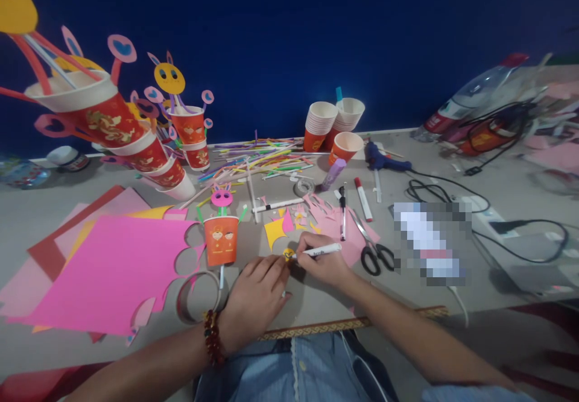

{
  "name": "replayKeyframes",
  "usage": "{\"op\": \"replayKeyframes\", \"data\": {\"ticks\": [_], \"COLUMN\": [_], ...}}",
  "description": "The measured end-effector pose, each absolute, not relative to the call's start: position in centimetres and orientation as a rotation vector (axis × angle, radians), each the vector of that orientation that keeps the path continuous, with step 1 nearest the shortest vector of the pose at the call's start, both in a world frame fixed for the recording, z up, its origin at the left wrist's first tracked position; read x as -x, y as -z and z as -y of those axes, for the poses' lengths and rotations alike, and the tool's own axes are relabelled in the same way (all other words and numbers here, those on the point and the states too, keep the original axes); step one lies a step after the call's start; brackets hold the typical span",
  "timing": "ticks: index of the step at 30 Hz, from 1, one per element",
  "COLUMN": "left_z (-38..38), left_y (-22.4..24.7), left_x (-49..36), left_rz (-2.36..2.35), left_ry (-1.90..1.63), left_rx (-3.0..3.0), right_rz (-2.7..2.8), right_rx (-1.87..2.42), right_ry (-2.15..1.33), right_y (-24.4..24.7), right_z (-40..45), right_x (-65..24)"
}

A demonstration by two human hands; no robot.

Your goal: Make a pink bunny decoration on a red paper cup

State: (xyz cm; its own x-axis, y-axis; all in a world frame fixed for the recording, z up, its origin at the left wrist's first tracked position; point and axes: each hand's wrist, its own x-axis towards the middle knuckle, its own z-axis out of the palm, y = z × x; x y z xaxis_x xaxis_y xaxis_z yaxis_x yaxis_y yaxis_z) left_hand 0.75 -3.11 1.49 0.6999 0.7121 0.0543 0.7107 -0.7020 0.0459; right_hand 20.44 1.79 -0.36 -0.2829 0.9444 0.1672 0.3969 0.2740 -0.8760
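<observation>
My right hand (pixel 323 264) is closed round a white marker (pixel 323 249). Its tip meets a small yellow paper circle (pixel 288 254) that has dark marks on it. My left hand (pixel 260 293) lies palm down on the table, fingers stretched out, with the fingertips at the near edge of that circle. Just left of this hand is a roll of tape (pixel 181 302). Behind it stands an orange paper cup (pixel 221 242) topped with a pink paper bunny face (pixel 221 197). Yellow paper scraps (pixel 275 231) and pink scraps (pixel 350 233) lie beyond my hands.
Pink paper sheets (pixel 108 269) spread at left, near stacked decorated cups (pixel 111 116). Colourful sticks (pixel 266 158) lie at the back, beside paper cups (pixel 321 122). Scissors (pixel 375 254), a red-capped marker (pixel 362 199), a blue glue gun (pixel 384 160) and its cord are at right.
</observation>
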Motion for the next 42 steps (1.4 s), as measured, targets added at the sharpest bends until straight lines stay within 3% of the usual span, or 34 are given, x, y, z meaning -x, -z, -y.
{"op": "replayKeyframes", "data": {"ticks": [42], "left_z": [3.06], "left_y": [-1.45], "left_x": [-0.69], "left_rz": [-1.194], "left_ry": [-0.100], "left_rx": [-2.879], "right_rz": [1.820], "right_rx": [1.231], "right_ry": [-0.951], "right_y": [0.07], "right_z": [-1.73], "right_x": [-20.36]}}
